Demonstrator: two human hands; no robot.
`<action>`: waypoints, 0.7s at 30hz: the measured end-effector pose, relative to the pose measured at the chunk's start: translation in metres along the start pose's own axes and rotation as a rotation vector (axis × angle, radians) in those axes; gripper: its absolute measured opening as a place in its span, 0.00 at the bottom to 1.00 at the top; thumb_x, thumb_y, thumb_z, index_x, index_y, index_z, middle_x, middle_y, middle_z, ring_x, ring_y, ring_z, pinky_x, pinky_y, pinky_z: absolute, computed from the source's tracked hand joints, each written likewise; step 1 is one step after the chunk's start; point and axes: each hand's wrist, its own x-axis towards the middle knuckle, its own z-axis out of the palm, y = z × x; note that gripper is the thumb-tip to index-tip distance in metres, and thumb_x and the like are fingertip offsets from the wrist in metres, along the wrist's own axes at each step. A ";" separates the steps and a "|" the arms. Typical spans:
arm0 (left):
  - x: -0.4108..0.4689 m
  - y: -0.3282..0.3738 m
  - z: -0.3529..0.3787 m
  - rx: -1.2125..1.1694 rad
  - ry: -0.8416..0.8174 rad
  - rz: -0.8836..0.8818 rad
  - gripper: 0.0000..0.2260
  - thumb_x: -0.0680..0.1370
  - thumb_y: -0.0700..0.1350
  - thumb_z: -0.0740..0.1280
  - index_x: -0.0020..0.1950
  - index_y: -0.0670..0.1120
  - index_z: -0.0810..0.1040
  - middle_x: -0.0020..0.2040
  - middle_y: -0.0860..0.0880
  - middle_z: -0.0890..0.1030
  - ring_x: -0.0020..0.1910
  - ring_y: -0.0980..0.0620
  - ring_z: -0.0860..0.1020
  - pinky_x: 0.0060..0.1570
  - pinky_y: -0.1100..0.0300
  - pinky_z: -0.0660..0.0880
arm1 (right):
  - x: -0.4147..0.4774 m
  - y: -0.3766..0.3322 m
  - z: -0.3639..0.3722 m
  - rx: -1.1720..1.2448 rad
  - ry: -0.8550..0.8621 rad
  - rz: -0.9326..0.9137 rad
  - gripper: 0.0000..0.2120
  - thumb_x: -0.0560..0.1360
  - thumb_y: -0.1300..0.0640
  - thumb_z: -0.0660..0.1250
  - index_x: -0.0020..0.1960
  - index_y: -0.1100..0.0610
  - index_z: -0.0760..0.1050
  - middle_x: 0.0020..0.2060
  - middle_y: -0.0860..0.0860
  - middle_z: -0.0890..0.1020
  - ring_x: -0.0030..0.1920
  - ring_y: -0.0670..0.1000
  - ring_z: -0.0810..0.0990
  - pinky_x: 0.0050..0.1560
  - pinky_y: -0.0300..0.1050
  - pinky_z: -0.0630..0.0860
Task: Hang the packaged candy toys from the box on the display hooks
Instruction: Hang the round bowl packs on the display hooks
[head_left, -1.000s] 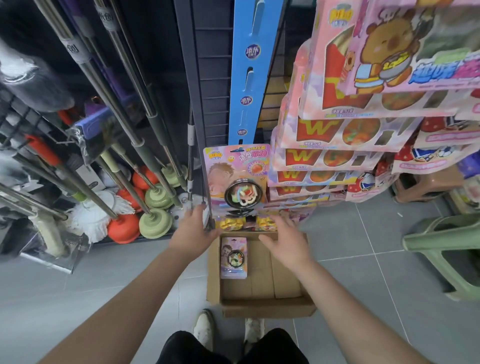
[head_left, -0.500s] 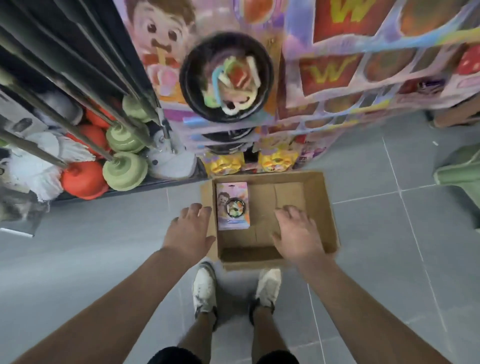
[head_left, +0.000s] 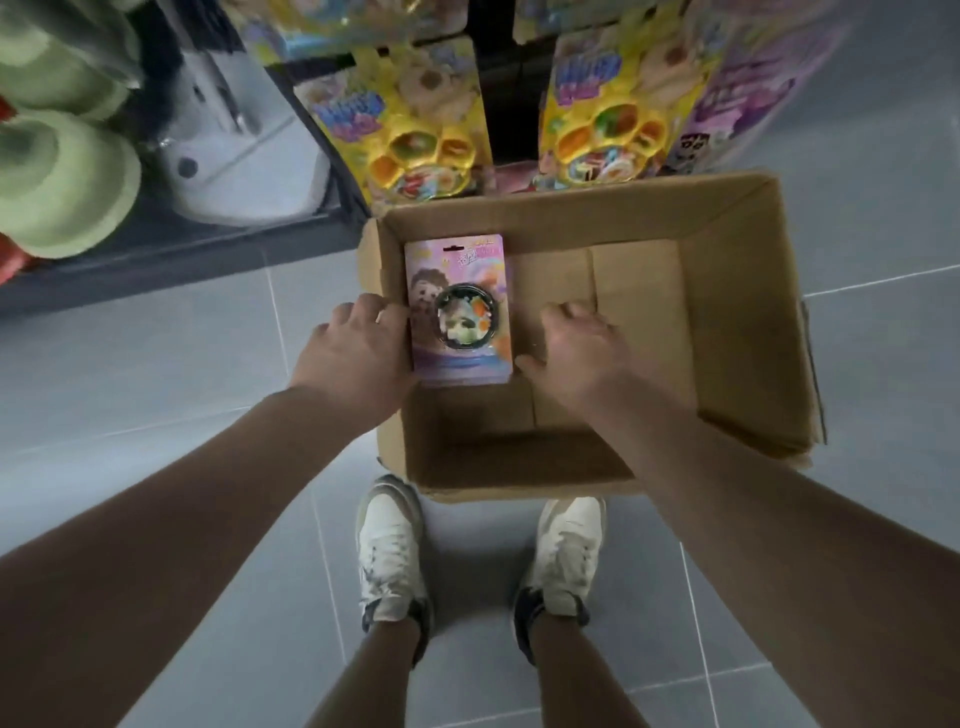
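Down on the grey floor (head_left: 156, 374), just ahead of the person's shoes (head_left: 389, 551), sits the cardboard box (head_left: 737, 322), and one pink candy toy pack (head_left: 457, 317) lies flat, face up, on its bottom against the far left side, with its hang slot (head_left: 453, 248) pointing away from the person. The left hand (head_left: 353, 358) hovers over the box's left wall right at the pack's left edge, fingers loosely curled and holding nothing; whether they touch the card I cannot tell. The right hand (head_left: 576, 353) is inside the box just beside the pack, also relaxed and empty, its thumb close to the lower right corner. The step in hand looks like the pick-up. It would go best by sliding a thumb under one long edge and pinching the card by its sides, keeping off the clear bubble in the middle, which could dent. Lifting it with the slot end uppermost would save turning it later. The hooks are out of view above, so the pack should be raised clear of the yellow packs (head_left: 421, 140) hanging just behind the box before it is lined up
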 end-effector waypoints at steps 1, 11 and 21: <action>0.007 0.000 0.007 0.004 0.005 0.004 0.26 0.80 0.53 0.68 0.74 0.44 0.67 0.73 0.41 0.69 0.71 0.38 0.69 0.67 0.44 0.71 | 0.011 -0.001 0.010 0.036 -0.004 0.013 0.25 0.79 0.41 0.66 0.71 0.53 0.67 0.67 0.55 0.72 0.67 0.57 0.72 0.64 0.54 0.71; 0.055 -0.006 0.051 0.142 0.125 0.135 0.33 0.79 0.54 0.70 0.80 0.47 0.62 0.75 0.43 0.67 0.76 0.40 0.63 0.79 0.44 0.55 | 0.091 -0.013 0.078 0.351 0.033 0.106 0.32 0.72 0.34 0.71 0.68 0.52 0.71 0.60 0.53 0.78 0.61 0.55 0.76 0.55 0.50 0.76; 0.043 0.001 0.059 -0.022 0.144 0.209 0.29 0.76 0.48 0.73 0.75 0.42 0.71 0.73 0.40 0.71 0.73 0.38 0.68 0.78 0.46 0.58 | 0.075 0.023 0.079 0.910 0.023 0.252 0.20 0.70 0.41 0.77 0.55 0.49 0.77 0.51 0.46 0.84 0.51 0.49 0.83 0.50 0.47 0.80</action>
